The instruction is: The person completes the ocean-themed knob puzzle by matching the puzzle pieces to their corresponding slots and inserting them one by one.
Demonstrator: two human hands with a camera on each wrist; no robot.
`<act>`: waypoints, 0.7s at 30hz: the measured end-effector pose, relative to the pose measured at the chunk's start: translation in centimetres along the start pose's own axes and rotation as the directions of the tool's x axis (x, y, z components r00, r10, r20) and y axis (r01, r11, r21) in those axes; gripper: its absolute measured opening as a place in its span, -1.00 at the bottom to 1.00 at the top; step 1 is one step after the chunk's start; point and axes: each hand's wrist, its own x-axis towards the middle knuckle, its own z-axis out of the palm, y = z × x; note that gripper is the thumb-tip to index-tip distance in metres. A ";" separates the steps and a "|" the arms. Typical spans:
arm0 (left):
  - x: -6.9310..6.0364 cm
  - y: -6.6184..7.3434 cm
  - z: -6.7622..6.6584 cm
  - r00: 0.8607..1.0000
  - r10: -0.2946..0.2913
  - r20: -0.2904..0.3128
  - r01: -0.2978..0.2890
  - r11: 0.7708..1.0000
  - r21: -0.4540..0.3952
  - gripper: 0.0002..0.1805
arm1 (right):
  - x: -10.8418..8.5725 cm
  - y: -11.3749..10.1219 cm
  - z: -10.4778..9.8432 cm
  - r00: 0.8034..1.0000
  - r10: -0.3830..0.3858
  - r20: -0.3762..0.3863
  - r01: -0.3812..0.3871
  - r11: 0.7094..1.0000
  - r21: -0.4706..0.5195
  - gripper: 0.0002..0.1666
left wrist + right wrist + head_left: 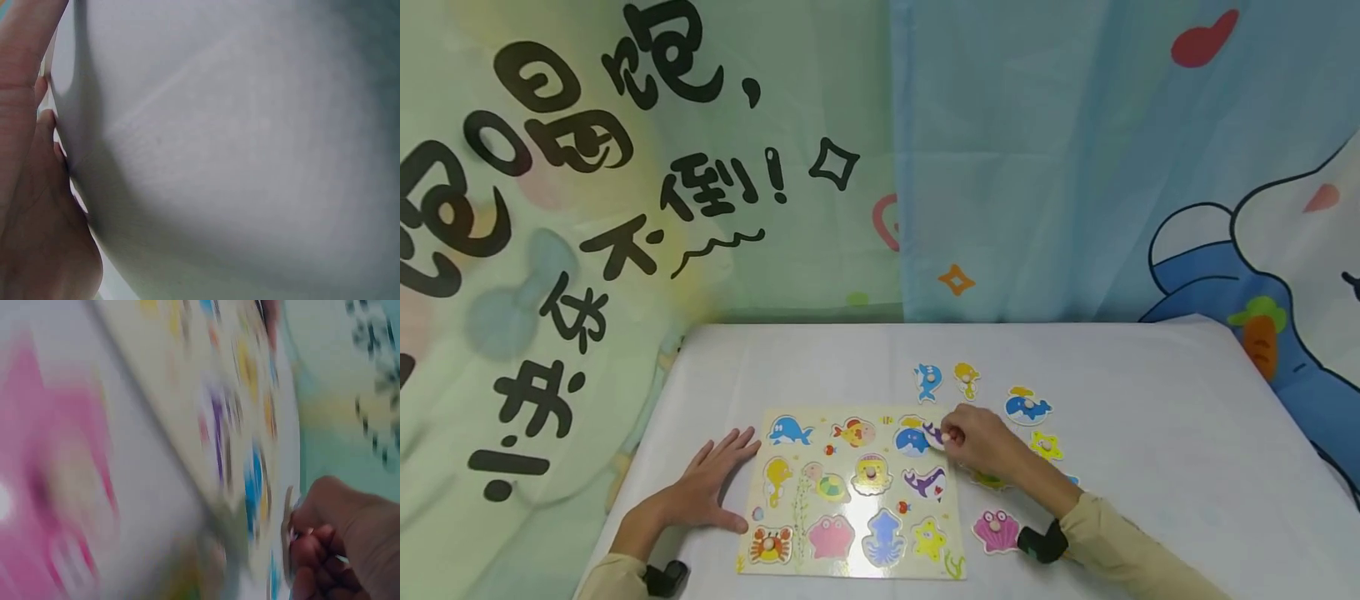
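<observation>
Right of the middle of the frame, your right hand [981, 437] pinches the purple whale piece [932, 433] over the upper right part of the board [778, 515]. The bit that shows slants down to the right; your fingers hide the rest. It covers the edge of the blue whale picture [910, 442], but you can't tell if it touches the board. The purple whale picture [925, 483] is just below it and runs mostly sideways. Your right hand is nearer to that spot. Your left hand [711, 479] is spread out by the board's left edge, well apart from it. Around your right hand are a blue fish [928, 382] and a seahorse [967, 381] above, a blue whale piece [1027, 408] and a yellow star [1046, 446] to the right, and a pink shell [997, 532] below. Your right arm [1048, 483] hides part of a green and yellow piece [988, 481].
</observation>
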 end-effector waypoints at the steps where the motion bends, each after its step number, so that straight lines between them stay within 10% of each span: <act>1: 0.0 0.1 0.0 1.000 0.006 -0.001 -0.006 1.000 -0.002 0.24 | -0.7 -0.9 0.5 1.000 0.001 0.016 -0.001 1.000 0.002 -0.93; 21: 0.2 0.4 -0.2 0.998 -0.052 0.041 0.051 0.998 0.020 0.27 | -3.6 -4.1 3.6 0.995 -0.047 0.089 0.048 0.999 -0.008 -0.94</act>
